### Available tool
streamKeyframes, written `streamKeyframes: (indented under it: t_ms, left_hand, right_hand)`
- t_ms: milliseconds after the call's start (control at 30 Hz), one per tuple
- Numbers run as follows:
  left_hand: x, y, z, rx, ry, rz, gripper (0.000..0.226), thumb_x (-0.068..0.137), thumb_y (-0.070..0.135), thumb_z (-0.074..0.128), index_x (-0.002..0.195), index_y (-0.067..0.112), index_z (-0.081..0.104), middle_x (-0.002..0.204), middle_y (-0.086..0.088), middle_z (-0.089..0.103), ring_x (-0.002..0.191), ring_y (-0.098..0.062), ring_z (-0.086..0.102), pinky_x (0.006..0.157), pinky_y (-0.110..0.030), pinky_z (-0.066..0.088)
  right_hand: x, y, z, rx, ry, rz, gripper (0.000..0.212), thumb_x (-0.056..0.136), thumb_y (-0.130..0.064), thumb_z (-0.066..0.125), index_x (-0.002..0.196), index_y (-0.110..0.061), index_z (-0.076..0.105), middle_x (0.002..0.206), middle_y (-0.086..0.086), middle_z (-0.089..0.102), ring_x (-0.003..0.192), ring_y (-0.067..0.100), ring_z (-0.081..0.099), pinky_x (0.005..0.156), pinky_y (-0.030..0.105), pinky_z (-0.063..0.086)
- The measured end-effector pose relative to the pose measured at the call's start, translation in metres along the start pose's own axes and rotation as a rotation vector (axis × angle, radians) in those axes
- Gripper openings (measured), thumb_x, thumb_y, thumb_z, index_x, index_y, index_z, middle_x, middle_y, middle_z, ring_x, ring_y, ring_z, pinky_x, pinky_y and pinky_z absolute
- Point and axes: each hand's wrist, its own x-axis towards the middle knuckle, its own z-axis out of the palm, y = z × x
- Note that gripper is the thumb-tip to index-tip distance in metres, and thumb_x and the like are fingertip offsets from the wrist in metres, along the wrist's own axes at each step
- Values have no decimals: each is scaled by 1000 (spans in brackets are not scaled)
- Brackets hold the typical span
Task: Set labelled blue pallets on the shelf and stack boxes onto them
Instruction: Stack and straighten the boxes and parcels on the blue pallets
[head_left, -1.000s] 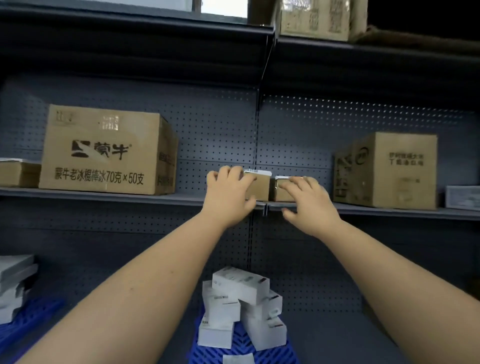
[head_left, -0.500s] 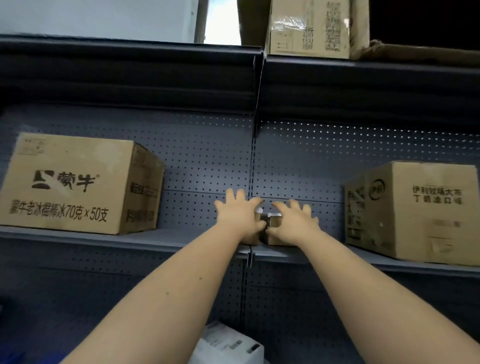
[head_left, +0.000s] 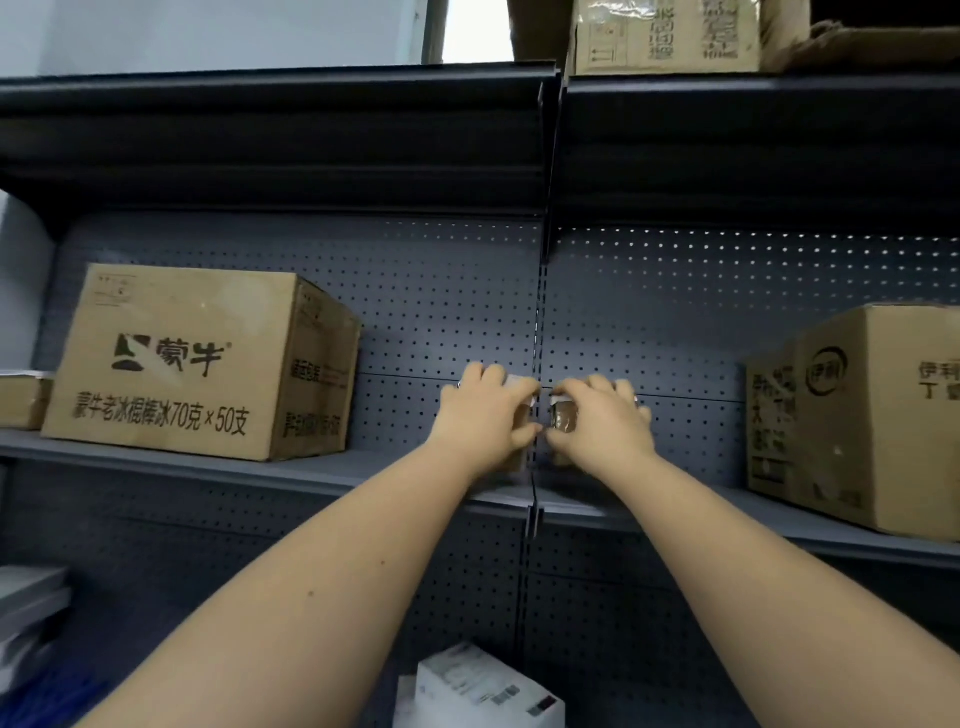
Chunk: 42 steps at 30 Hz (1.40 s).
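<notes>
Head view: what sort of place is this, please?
Probably a stockroom or shop storage area: grey metal shelving with a perforated back panel, a large printed carton, a second carton on top.

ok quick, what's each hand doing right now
left hand: grips the left small brown box on the shelf.
right hand: grips the right small brown box beside it.

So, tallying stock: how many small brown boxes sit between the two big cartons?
2, side by side on the middle shelf: left box gripped by the left hand, right box by the right hand. More could hide behind them.
</notes>
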Motion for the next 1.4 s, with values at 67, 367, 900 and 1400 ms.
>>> streamKeyframes:
  t_ms: [67, 367, 900, 1400]
  left_hand:
    - [-7, -16, -23, -1, 89, 4, 48, 90, 52, 53, 133, 33, 43, 128, -4, 47, 122, -28, 35, 87, -46, 45]
    - [-99, -146, -130, -44, 372, 81, 49, 84, 52, 55, 123, 22, 59, 121, -10, 54, 112, -31, 44, 81, -45, 48]
    - [-383, -350, -115, -78, 143, -35, 42, 81, 48, 56, 113, 21, 64, 115, -10, 57, 107, -35, 48, 78, -47, 49]
    - [-455, -409, 102, -65, -326, -122, 55, 84, 60, 54, 129, 28, 54, 130, -10, 51, 121, -33, 38, 84, -50, 47]
  right_hand:
    - [-1, -18, -15, 16, 93, -68, 50, 81, -46, 65, 128, -37, 49, 129, -5, 46, 122, 23, 31, 96, 45, 33]
    - [-45, -166, -52, 104, 492, -373, 48, 75, -32, 74, 120, -24, 60, 124, 1, 53, 122, 29, 38, 99, 55, 32]
    - [-241, -400, 97, 165, 294, -613, 49, 72, -33, 74, 117, -23, 59, 124, 5, 57, 124, 31, 40, 102, 57, 27]
    - [-259, -366, 308, 221, -174, -404, 52, 74, -47, 76, 121, -30, 61, 121, -5, 57, 117, 23, 38, 92, 52, 36]
